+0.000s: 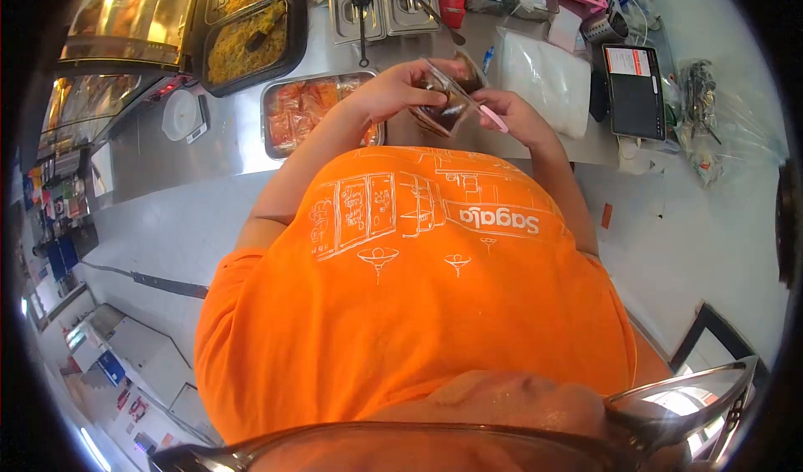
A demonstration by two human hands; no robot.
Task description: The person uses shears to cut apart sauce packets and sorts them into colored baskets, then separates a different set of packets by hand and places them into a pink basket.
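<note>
My left hand is closed around dark brown, shiny sachets, which look like clear packets with a brown filling. From the right, my right hand meets them, its fingers wrapped on a slim pink-handled tool. The far part of that tool lies against the sachets, so its exact kind is hard to make out. Both hands are above the front part of the steel counter. Just left of them, a metal tray holds several packets with orange-red contents, partly hidden by my left forearm.
Behind the hands stand two steel containers with dark ladles. A black two-part food tray with yellow food is at the back left. To the right are a large clear plastic bag and a tablet. A white round lid lies left.
</note>
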